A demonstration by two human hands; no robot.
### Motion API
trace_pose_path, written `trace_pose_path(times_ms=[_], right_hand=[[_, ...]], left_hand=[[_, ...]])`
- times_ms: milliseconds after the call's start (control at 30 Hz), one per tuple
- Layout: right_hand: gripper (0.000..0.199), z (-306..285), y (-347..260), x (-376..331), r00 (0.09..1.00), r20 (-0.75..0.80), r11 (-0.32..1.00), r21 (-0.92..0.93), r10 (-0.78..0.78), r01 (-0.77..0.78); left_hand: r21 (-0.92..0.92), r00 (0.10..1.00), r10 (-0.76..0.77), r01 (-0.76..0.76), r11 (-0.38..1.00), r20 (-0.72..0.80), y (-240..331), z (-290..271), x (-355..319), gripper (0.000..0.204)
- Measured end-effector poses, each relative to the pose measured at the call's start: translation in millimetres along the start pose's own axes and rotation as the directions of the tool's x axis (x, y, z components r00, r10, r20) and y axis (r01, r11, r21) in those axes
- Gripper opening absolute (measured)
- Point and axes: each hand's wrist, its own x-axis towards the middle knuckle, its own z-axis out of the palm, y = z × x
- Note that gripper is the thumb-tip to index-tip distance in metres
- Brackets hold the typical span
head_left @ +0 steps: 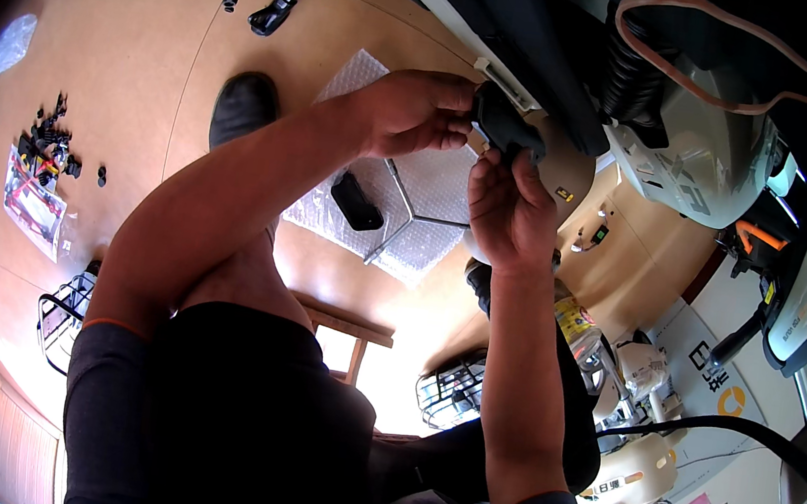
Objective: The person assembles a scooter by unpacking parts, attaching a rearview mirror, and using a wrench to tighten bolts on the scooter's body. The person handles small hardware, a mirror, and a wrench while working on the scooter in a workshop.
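Left hand: fingertips pinch the left edge of the black, rounded, apparently plastic part, held raised beside the vehicle. Right hand: thumb and fingers pinch its lower end. Handling: judged light, stiff and slightly slippery; grip at opposite edges. Clearance: room appears available leftward, over the tan floor and transparent bubble-wrap sheet; the long black vehicle panel restricts movement at upper right.
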Motion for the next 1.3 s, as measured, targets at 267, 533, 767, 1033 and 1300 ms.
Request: trace_pose_path(times_ms=[267,533,767,1033,1300], right_hand=[[0.026,-2.7,-1.1,1.6,0.999,0.036,0.999,-0.038,-0.032,0.033],[0.029,-1.8,1.5,2.1,0.999,0.035,0.998,-0.043,-0.035,0.037],[0.028,0.6,0.9,2.2,0.998,0.028,0.997,-0.045,-0.059,0.06],[0.025,6.1,-0.3,1.1,0.997,0.042,0.997,-0.03,-0.066,0.068],[0.026,2.4,-1.9,1.6,0.997,0.04,0.998,-0.01,-0.061,0.062]], left_hand=[[-0.009,0.996,-0.058,0.059,0.998,0.061,11.6,3.0,-5.1,0.015],[-0.069,0.999,0.026,-0.023,0.997,0.037,-0.2,2.1,-4.2,0.016],[-0.149,0.995,-0.016,0.03,0.988,0.099,0.9,7.4,-7.2,0.019],[-0.078,0.982,0.035,-0.021,0.997,0.184,-4.1,-18.0,13.4,0.021],[-0.03,0.999,-0.006,0.007,1.0,0.043,5.4,-2.9,0.4,0.012]])
